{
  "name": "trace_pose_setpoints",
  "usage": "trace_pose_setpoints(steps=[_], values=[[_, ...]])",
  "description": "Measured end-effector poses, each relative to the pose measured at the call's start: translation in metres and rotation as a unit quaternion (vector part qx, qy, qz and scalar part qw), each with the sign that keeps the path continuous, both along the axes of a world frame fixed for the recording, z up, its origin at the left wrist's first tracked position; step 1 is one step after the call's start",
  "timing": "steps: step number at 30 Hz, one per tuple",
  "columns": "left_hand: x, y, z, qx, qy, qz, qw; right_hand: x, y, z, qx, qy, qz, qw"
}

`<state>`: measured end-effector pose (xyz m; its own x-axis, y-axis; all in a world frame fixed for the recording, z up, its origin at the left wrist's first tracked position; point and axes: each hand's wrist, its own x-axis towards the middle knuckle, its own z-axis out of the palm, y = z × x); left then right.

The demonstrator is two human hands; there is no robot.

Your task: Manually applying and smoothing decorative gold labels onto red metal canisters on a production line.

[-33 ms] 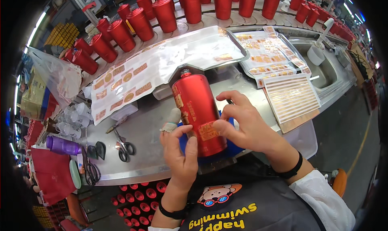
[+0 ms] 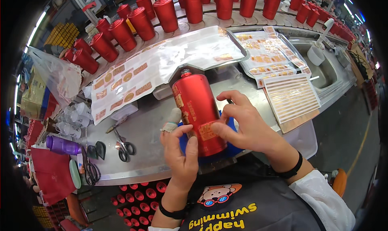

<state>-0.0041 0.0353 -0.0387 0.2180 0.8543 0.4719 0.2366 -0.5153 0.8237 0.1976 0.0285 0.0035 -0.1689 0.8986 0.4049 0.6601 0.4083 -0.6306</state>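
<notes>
A glossy red bottle with a narrow neck lies tilted in front of me, its neck away from me, on a blue support that is mostly hidden. Gold-patterned decals cover its left side, and a gold decal sits low on its front. My right hand has its thumb tip on that decal's right edge, with the curled index finger apart from the bottle. At the bottle's lower left, my left hand has its thumb and index fingertips at the surface, fingers apart. One of its fingers is wrapped in pale cloth.
Decal sheets lie behind the bottle, with more on a tray at right beside a striped sheet. Scissors and a purple bottle are at left. A sink is far right. Red bottles line a curved conveyor.
The red bottles on the far conveyor have shifted very slightly to the right. My hands and the bottle before me show almost no movement.
</notes>
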Motion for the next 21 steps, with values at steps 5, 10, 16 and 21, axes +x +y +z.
trace_pose_setpoints(steps=[5, 10, 16, 21], values=[[-0.003, -0.002, -0.002, -0.029, 0.000, 0.018, 0.999, 0.009, -0.001, -0.005, -0.089, 0.095, 0.016, 0.991], [0.010, 0.001, -0.007, -0.077, -0.102, 0.037, 0.991, 0.007, -0.003, 0.006, -0.093, 0.141, 0.040, 0.985], [0.014, 0.007, -0.008, -0.118, -0.165, 0.008, 0.979, 0.003, -0.002, 0.018, -0.104, 0.145, 0.071, 0.981], [0.020, 0.008, -0.005, -0.088, -0.090, 0.009, 0.992, 0.009, -0.001, 0.002, -0.111, 0.155, 0.038, 0.981]])
